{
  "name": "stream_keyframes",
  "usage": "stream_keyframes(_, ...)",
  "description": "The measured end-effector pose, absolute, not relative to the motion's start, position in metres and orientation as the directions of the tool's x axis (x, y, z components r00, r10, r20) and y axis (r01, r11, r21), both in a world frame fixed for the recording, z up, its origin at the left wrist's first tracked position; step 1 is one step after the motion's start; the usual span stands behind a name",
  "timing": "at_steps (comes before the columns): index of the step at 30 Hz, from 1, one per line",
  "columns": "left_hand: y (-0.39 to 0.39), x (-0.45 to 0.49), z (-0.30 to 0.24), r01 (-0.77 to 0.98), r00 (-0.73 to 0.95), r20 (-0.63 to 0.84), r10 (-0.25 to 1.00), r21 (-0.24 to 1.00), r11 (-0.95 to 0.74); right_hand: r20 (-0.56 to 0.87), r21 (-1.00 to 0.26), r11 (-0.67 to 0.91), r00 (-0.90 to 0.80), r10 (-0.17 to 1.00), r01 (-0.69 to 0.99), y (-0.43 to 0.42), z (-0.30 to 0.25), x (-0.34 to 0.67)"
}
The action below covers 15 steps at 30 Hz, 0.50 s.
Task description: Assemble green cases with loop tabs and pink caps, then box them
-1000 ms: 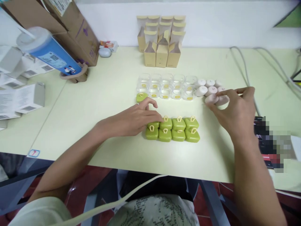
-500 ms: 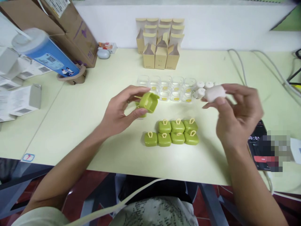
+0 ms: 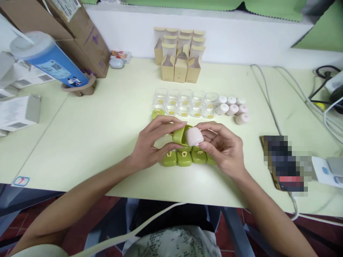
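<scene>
My left hand grips a small green case, tipped with its hollow side facing right. My right hand pinches a pale pink rounded piece and holds it against the opening of that case. Both hands meet above a cluster of green cases with yellow loops on the table. Another green case lies alone behind my left hand.
Behind the hands stand two rows of clear plastic cups, several more pink pieces and a stack of tan cartons. A blue tube, white boxes and a brown cardboard box lie left. Cables run at right.
My left hand lifted one green case off the cluster. My right hand took a pink piece from the right group and brought it leftward to the case.
</scene>
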<state>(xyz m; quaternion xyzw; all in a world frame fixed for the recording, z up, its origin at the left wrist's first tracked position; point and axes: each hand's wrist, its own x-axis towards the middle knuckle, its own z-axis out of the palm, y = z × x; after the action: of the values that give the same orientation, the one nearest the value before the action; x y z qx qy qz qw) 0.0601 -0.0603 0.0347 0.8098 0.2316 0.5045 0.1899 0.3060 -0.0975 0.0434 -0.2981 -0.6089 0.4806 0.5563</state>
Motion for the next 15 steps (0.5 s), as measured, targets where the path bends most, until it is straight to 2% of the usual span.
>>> stream_keyframes(4, -0.0609, 0.0611, 0.0334, 0.171, 0.396, 0.756, 0.521, 0.497, -0.851, 0.471, -0.879, 0.475, -0.249, 0.846, -0.047, -0.0952, 0.0396, 0.3079)
stream_keyframes(9, -0.0628, 0.0618, 0.0309, 0.159, 0.35, 0.804, 0.48, 0.454, -0.877, 0.664, -0.669, 0.712, -0.26, 0.701, 0.212, -0.0971, 0.0371, 0.3072)
stream_keyframes(12, -0.0627, 0.0611, 0.0313, 0.156, 0.348, 0.816, 0.461, 0.435, -0.887, 0.72, -0.585, 0.762, -0.255, 0.646, 0.277, -0.0993, 0.0384, 0.304)
stream_keyframes(15, -0.0626, 0.0611, 0.0317, 0.138, 0.34, 0.806, 0.484, 0.467, -0.874, 0.74, -0.549, 0.774, -0.246, 0.625, 0.315, -0.102, 0.0407, 0.3021)
